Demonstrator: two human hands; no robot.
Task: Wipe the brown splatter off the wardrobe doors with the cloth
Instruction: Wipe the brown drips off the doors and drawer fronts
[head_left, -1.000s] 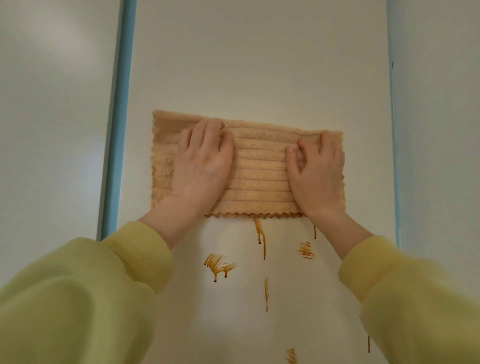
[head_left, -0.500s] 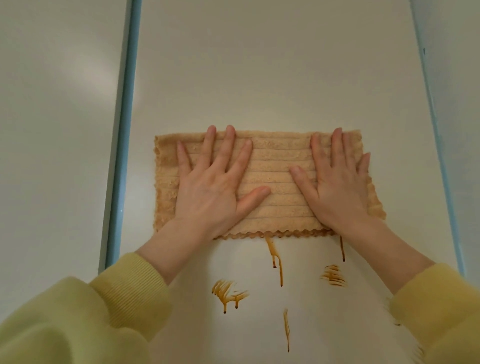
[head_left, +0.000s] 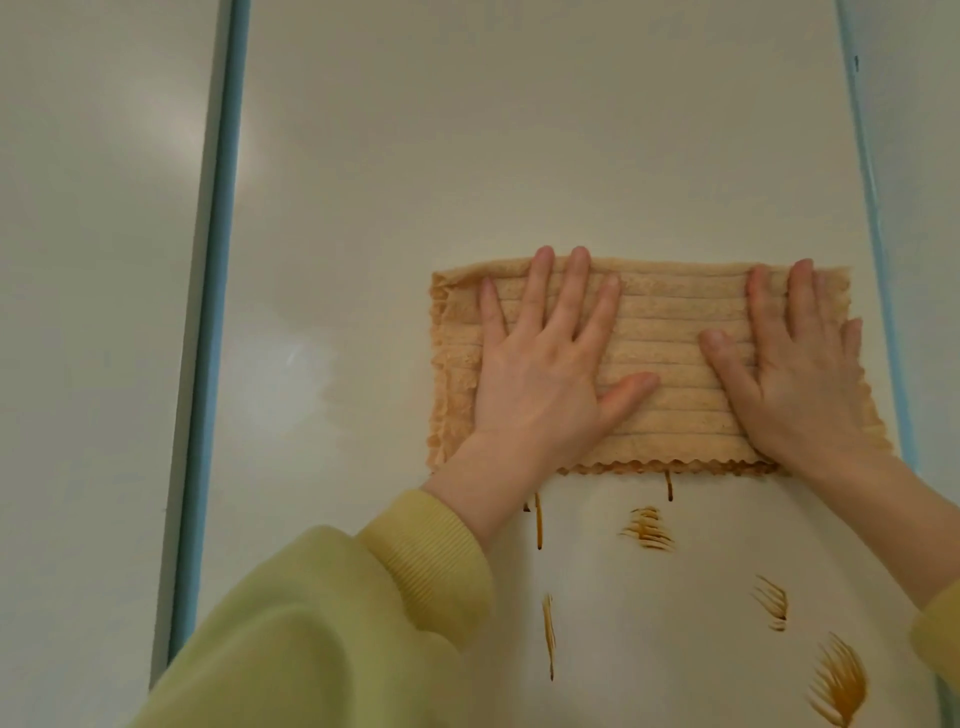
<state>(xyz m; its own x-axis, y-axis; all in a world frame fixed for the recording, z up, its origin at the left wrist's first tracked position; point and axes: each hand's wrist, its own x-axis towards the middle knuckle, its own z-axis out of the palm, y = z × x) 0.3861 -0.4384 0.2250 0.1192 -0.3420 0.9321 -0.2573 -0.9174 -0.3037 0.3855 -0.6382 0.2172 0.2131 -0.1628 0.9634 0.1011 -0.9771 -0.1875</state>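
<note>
- Since half a second ago, both hands and the cloth (head_left: 670, 364) sit further right in the head view, with more of the left-hand door panel in frame; the cloth's lower edge now covers the tops of the drips it had hung above.
- Left hand (head_left: 545, 374): flat, fingers spread, palm pressed on the cloth's left half. No pinch; the grip is open, holding by pressure alone.
- Right hand (head_left: 795, 379): same open, flat posture on the right half, fingers pointing up.
- Cloth: ribbed, tan, spread as a wide rectangle against the wardrobe door (head_left: 519, 156), pinned there by both palms. Likely reason: flat hands spread the load, so the whole width wipes at once and the fabric does not bunch.
- Brown splatter (head_left: 647, 530): streaks and drips remain on the door below the cloth, more toward the lower right.
- Blue trim (head_left: 218, 260) marks the door's left edge; the cloth lies well clear of it and close to the right edge.
- Judgement: early in the job; a downward stroke looks next.
</note>
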